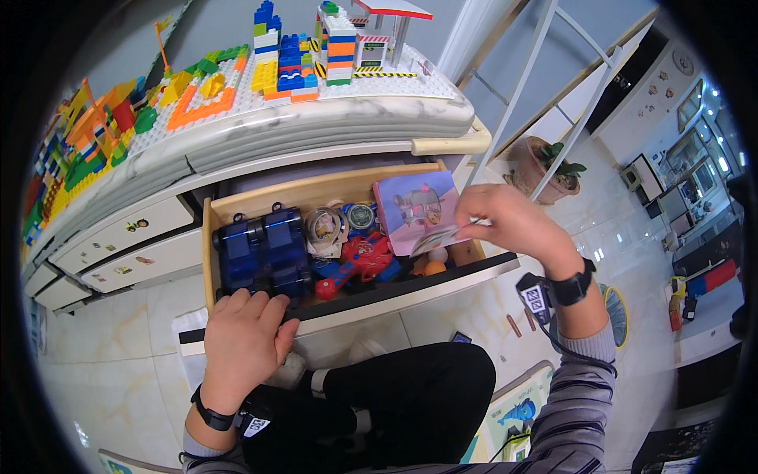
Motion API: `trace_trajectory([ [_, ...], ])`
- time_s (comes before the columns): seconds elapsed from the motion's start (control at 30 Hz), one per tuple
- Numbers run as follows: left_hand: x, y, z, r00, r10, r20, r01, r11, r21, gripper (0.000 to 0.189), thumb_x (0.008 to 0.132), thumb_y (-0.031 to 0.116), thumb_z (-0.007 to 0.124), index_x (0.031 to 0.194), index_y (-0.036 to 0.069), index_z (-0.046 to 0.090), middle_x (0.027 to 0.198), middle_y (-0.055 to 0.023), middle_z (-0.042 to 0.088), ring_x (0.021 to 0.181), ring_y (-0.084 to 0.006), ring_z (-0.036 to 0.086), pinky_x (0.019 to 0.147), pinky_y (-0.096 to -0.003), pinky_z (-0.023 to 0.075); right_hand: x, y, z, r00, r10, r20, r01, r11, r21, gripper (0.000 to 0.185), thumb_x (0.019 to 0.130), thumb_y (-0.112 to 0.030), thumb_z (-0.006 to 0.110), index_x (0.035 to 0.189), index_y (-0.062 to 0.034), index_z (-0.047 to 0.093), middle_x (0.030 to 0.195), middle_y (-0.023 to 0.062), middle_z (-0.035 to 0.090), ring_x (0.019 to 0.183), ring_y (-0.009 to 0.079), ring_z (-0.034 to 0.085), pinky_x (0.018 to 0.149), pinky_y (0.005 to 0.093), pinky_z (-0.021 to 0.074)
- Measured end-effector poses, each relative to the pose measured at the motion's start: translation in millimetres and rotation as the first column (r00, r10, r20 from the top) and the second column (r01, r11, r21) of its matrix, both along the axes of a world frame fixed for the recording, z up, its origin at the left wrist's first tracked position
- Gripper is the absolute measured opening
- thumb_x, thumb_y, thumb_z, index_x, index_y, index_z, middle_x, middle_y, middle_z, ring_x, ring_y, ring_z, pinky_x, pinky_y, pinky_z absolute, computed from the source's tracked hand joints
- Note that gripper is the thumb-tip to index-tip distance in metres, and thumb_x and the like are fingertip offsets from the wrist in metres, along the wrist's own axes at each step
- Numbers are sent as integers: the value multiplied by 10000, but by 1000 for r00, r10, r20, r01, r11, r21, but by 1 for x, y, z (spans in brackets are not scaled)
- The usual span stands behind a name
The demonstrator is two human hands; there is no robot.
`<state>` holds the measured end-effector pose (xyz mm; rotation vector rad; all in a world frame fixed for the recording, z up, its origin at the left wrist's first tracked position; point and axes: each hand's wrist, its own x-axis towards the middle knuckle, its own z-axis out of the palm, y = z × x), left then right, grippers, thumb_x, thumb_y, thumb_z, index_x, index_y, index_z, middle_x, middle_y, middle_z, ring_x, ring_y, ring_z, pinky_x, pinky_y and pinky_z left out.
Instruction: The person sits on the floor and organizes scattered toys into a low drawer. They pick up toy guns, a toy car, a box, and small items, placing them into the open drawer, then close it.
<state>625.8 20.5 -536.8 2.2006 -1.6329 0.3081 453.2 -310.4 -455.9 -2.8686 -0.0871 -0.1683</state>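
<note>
Before me a wooden drawer [331,182] stands pulled out, full of toys. My left hand [246,338] grips its front panel [379,296] near the left end, fingers over the top edge. Between thumb and fingers of my right hand [503,219] is a thin printed card [438,239], tilted over the drawer's right end. Just behind it, a purple picture book [414,207] leans upright in the drawer. Dark blue toy wheels or cylinders [263,249] fill the left side. Mid-drawer lie a red toy [361,260], a clear round container [325,225] and an orange ball [435,268].
Building-brick models [290,65] cover the marble-patterned cabinet top [355,115] above the drawer. A white metal ladder-like frame [515,89] and a potted plant [542,169] stand at right. A picture board [512,415] lies on the tiled floor beside my knee.
</note>
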Motion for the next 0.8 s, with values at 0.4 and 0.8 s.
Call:
trace_trajectory([
  [0.4,0,0,-7,999,5,35,-7,999,35,229,780,150,625,991,61,634,851,-120,584,818,-339,536,714,-437,437,-7,-18,-39,982,148,-121,-98,934,344,279,904,-149,651,1160,-37,643,1133,89,661,882,177,645,808,287,511],
  [0.8,8,5,-19,995,58,76,-69,988,141,383,1005,238,331,1088,8,626,988,-189,616,937,-377,579,821,-425,447,-274,19,-225,545,-811,-210,784,405,470,85,872,-51,614,951,-41,642,933,67,640,825,131,567,686,270,485],
])
